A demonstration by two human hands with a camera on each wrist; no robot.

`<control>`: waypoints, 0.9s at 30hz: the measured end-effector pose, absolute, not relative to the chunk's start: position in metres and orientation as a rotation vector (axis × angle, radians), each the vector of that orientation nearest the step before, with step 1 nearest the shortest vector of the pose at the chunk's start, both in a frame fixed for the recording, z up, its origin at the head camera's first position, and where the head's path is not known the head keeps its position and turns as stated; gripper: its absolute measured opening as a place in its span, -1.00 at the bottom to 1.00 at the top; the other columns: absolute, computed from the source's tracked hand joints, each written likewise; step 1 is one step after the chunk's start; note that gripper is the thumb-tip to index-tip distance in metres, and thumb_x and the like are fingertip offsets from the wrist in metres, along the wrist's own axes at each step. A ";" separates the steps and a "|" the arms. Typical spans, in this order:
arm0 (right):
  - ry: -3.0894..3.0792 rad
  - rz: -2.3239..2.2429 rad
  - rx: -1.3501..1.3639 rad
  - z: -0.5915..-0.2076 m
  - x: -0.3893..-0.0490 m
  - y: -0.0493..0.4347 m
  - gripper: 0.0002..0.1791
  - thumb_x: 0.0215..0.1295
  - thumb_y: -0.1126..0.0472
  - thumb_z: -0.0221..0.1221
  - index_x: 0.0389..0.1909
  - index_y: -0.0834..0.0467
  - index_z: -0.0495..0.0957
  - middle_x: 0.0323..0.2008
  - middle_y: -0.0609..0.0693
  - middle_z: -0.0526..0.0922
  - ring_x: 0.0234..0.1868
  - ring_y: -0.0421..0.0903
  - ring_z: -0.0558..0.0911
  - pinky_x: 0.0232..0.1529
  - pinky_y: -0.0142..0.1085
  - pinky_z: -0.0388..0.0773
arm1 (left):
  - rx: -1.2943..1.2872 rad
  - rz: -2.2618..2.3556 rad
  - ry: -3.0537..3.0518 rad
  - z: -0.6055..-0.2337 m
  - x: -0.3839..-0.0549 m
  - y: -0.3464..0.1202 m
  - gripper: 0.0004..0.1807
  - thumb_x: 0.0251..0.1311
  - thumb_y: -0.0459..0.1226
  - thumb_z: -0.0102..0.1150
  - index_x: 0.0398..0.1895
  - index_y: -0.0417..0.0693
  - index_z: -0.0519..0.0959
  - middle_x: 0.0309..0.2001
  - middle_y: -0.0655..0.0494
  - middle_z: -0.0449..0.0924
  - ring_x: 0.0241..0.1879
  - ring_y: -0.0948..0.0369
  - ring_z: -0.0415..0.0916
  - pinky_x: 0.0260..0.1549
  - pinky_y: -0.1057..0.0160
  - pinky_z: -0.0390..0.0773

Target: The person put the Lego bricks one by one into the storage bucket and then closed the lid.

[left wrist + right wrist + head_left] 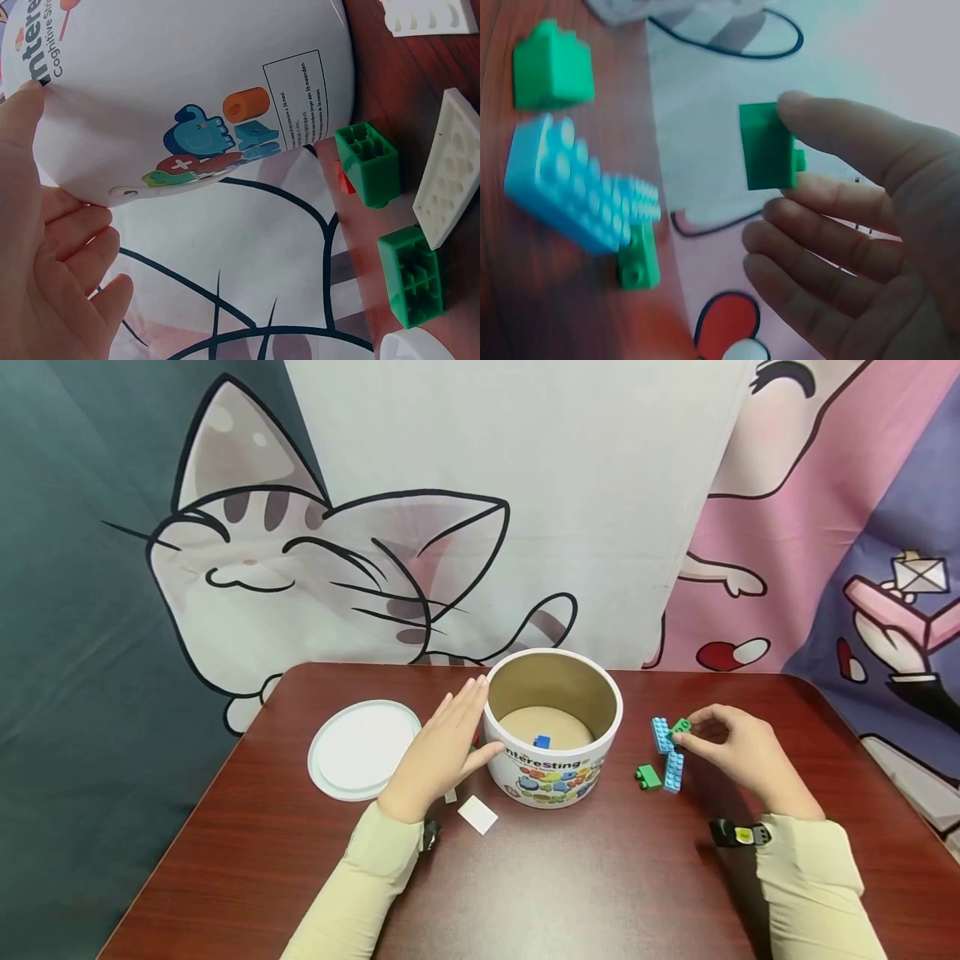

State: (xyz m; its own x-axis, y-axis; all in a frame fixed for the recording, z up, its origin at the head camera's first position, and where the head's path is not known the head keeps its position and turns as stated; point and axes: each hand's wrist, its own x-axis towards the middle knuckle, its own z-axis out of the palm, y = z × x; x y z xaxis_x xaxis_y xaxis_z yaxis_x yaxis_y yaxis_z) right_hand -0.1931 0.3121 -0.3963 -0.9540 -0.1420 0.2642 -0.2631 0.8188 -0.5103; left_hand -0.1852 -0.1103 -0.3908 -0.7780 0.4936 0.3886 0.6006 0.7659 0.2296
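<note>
A white bucket (551,777) printed with colourful toy shapes stands upright on the table. My left hand (442,747) rests against its left side, fingers extended and thumb touching the printed wall. Inside lies a blue brick (542,742). On the right, my right hand (738,752) pinches a green building brick (766,146) between thumb and fingertips, raised above the table. Close by lie two light-blue bricks (673,772), a green brick (648,777) and, in the right wrist view, another green brick (639,259) beside the blue ones.
A round white lid (363,749) lies left of the bucket. Left of the bucket are also white flat pieces (477,815), green bricks (411,276) and a small red piece (343,178), partly hidden by my left hand in the head view. A cartoon-printed cloth hangs behind the table.
</note>
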 end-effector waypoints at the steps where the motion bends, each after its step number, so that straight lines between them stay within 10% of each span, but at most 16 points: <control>1: -2.768 0.837 0.311 -0.395 -0.193 0.309 -0.63 0.17 0.00 0.47 -0.18 0.17 0.66 -0.29 0.03 0.72 -0.29 -0.11 0.63 -0.31 -0.56 0.47 | -0.846 -0.493 -2.656 -0.391 -0.185 -0.110 -0.07 0.39 0.08 0.18 0.59 -0.26 0.05 0.57 -0.11 0.09 0.57 0.06 -0.02 0.52 -0.02 0.04; 19: -2.424 0.919 0.339 -0.366 -0.182 0.252 -0.71 0.16 0.18 0.47 -0.13 0.16 0.69 -0.21 0.02 0.70 -0.22 -0.51 0.50 -0.13 -0.70 0.36 | -0.856 -0.497 -2.661 -0.391 -0.185 -0.110 -0.06 0.40 0.08 0.18 0.59 -0.27 0.04 0.58 -0.11 0.07 0.57 0.02 0.01 0.51 -0.03 0.05; 27: -2.381 0.961 0.441 -0.349 -0.184 0.226 -0.71 0.12 0.22 0.49 -0.13 0.15 0.71 -0.21 -0.03 0.69 -0.20 -0.34 0.57 -0.13 -0.66 0.43 | -0.852 -0.499 -2.659 -0.391 -0.186 -0.111 -0.06 0.39 0.08 0.19 0.59 -0.27 0.05 0.57 -0.12 0.08 0.58 0.05 -0.03 0.50 -0.05 0.07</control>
